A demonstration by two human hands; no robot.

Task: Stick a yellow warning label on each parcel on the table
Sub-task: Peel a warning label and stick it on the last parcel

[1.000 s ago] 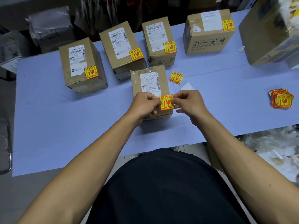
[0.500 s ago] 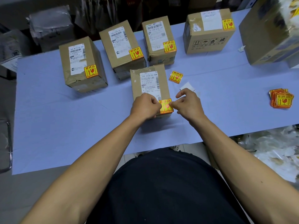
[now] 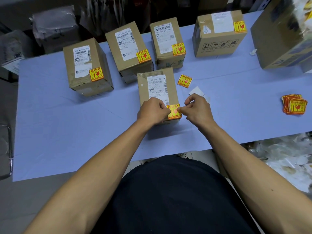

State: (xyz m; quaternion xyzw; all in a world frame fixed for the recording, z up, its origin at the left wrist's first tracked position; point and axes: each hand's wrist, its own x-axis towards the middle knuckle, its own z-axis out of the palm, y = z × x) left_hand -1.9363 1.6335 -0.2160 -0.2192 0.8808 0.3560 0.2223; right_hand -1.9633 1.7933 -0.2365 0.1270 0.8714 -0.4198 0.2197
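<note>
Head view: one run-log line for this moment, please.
step: label going onto near parcel | left hand and right hand both pinch yellow label | back-row parcels: labelled | spare stack right

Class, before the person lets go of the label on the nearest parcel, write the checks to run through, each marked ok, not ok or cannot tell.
1. Label lies on nearest parcel: ok.
2. Clear of the barcode on the shipping slip: ok.
3. Left hand and right hand both pinch its edges: ok.
4. Pressed flat, no bubbles: cannot tell.
5. Four rear parcels labelled: ok.
6. Spare label stack within reach: ok.
</note>
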